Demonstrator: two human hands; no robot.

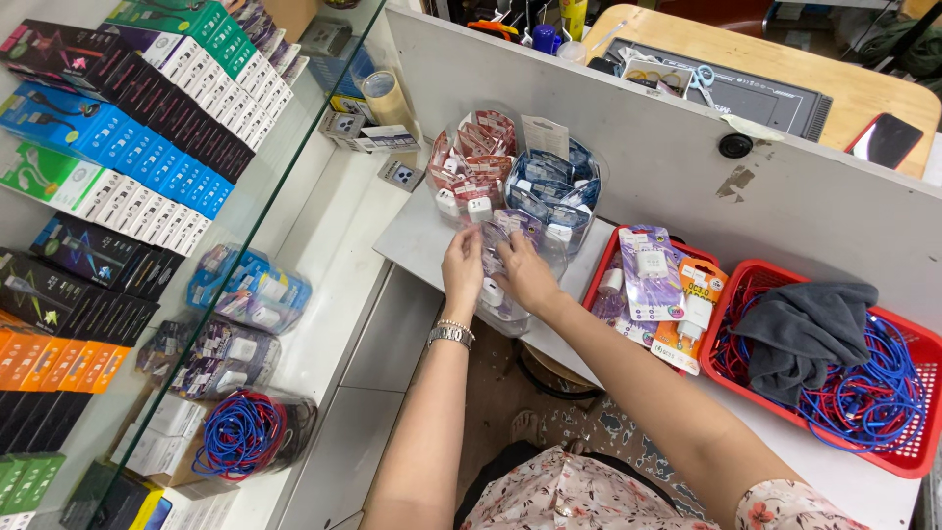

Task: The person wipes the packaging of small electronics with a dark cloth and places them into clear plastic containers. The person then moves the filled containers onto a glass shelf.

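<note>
My left hand (461,269) and my right hand (527,275) both reach into a clear round tub (502,312) of purple-packed chargers on a grey-white counter (417,240). The fingers of each hand close around packets inside the tub. A metal watch (451,334) sits on my left wrist. Just behind stand two more clear tubs, one with red-packed chargers (471,162) and one with blue-packed chargers (554,191).
To the right a red basket (603,270) holds packaged chargers, and another red basket (913,461) holds blue and red cables under a grey cloth (800,334). A glass showcase (294,167) at left holds rows of boxes. A white partition wall (667,147) rises behind.
</note>
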